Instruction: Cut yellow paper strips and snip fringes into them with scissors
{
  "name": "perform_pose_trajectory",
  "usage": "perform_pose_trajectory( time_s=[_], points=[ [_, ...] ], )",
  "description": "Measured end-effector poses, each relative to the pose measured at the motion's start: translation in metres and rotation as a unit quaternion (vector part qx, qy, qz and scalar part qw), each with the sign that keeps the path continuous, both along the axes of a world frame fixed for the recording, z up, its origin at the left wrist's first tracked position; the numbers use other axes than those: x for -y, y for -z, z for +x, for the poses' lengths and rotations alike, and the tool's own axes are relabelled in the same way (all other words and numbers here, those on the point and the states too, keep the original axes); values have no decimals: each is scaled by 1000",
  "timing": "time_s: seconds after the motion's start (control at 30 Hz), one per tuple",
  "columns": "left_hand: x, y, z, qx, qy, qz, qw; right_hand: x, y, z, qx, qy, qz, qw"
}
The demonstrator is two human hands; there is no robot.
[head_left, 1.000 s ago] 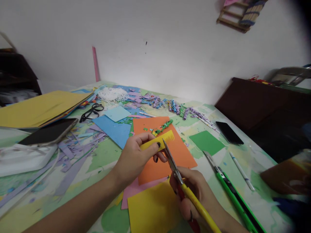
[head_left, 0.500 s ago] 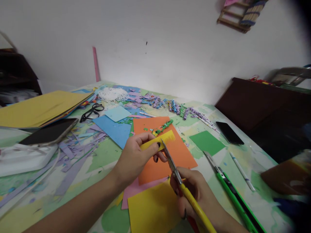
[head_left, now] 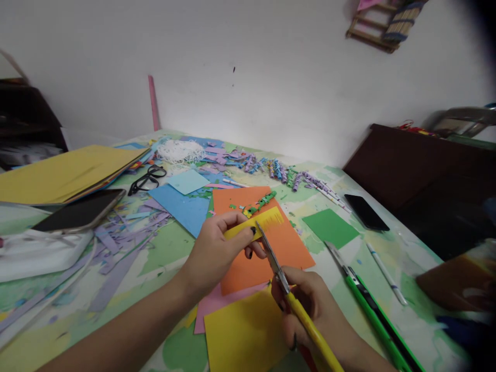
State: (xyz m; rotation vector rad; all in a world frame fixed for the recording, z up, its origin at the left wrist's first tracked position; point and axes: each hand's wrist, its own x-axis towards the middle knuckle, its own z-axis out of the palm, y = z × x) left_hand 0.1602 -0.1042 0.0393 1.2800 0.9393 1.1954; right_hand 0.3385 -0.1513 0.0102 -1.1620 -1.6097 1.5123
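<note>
My left hand (head_left: 222,240) pinches a yellow paper strip (head_left: 267,222) whose far end has a row of fine fringe cuts along its lower edge. In my right hand (head_left: 310,305) is a pair of scissors (head_left: 284,281) with yellow and red handles, its blade tips at the strip's lower edge beside my left thumb. Beneath the strip lies an orange sheet (head_left: 298,248), and on it rests a curled green fringed paper piece (head_left: 261,204). A yellow sheet (head_left: 240,330) and a pink sheet (head_left: 211,305) lie nearer to me.
A green utility knife (head_left: 368,305) with its blade out lies right of my right hand, near a white stick (head_left: 386,274) and green paper (head_left: 331,227). Phones (head_left: 366,212), glasses (head_left: 147,179), purple paper scraps (head_left: 120,248) and white string (head_left: 180,151) lie around.
The fringed end of the yellow strip looks slightly more spread, with its cuts more apart. Both hands and the scissors hold nearly the same place.
</note>
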Motion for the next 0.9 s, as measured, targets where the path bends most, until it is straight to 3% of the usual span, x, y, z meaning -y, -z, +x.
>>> perform_pose_trajectory(
  time_s=[0.9],
  points=[
    [1,-1,0,1,-3,2,1000,0,1,0,10,-2,-5,1000]
  ],
)
